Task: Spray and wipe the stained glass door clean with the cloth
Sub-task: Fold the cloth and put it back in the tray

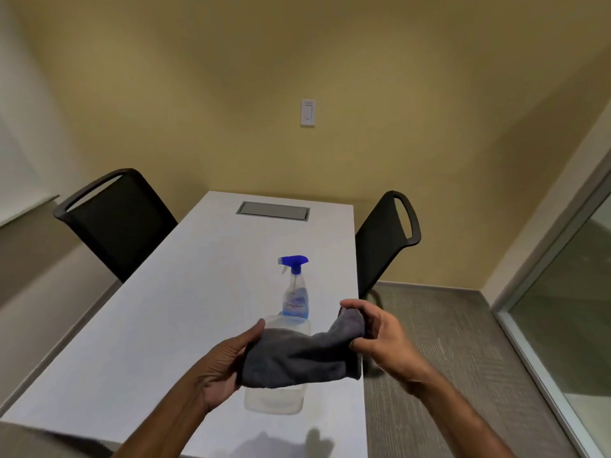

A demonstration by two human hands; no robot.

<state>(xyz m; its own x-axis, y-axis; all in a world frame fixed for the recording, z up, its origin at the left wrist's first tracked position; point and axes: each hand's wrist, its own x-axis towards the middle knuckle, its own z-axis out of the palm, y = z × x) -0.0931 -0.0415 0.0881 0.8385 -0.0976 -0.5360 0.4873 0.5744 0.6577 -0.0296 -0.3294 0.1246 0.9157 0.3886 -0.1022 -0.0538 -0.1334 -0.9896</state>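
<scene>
A grey cloth (pixel 297 357) hangs stretched between both hands above the white table (pixel 148 325). My left hand (pixel 224 365) grips its left edge and my right hand (pixel 377 332) pinches its bunched right end. Just behind the cloth, a clear spray bottle (pixel 295 292) with a blue trigger head stands upright on the table. A clear plastic container (pixel 274 401) sits on the table directly under the cloth, partly hidden by it. The glass door (pixel 568 309) with its pale frame runs along the right edge of the view.
Two black chairs stand at the table, one on the left (pixel 115 219) and one on the right (pixel 386 236). A grey cable hatch (pixel 273 210) is set into the table's far end. Grey carpet (pixel 446 342) lies between table and door.
</scene>
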